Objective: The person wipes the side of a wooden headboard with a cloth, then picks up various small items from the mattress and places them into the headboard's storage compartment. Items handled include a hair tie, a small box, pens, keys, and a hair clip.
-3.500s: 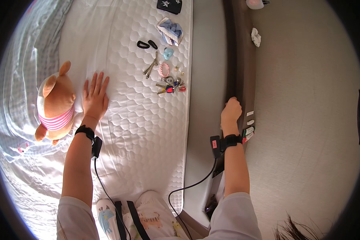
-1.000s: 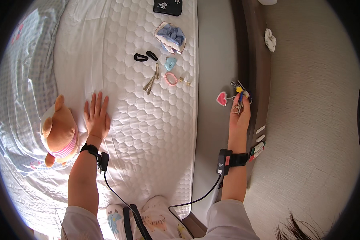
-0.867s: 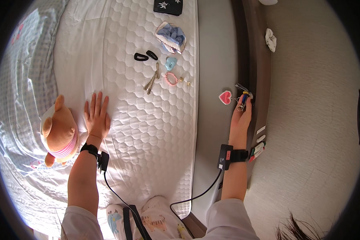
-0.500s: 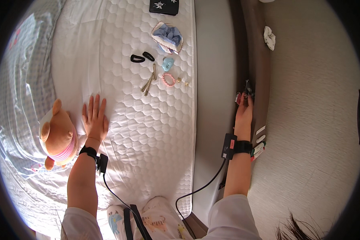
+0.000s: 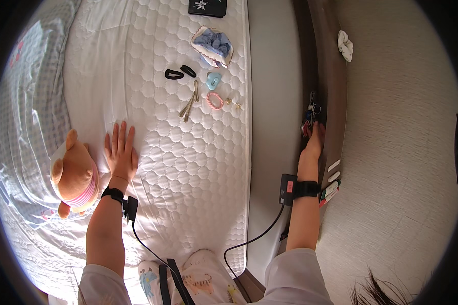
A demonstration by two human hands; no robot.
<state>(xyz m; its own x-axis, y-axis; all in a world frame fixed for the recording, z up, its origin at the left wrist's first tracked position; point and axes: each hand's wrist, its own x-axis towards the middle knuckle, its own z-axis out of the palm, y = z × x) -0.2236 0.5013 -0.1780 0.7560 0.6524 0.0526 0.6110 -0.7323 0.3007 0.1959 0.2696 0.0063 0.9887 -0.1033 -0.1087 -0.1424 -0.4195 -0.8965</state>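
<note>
Brown ledge: keys at right hand fingertips.

Both forearms are bare below short white sleeves that show at about 7 and 5 o'clock. The left hand has a black wristband with a small black box, from which a thin black cable runs to 6 o'clock. The right hand wears a black strap carrying a black box with a red mark and its own black cable; pale trousers with cartoon animal prints show at 6 o'clock.
</note>
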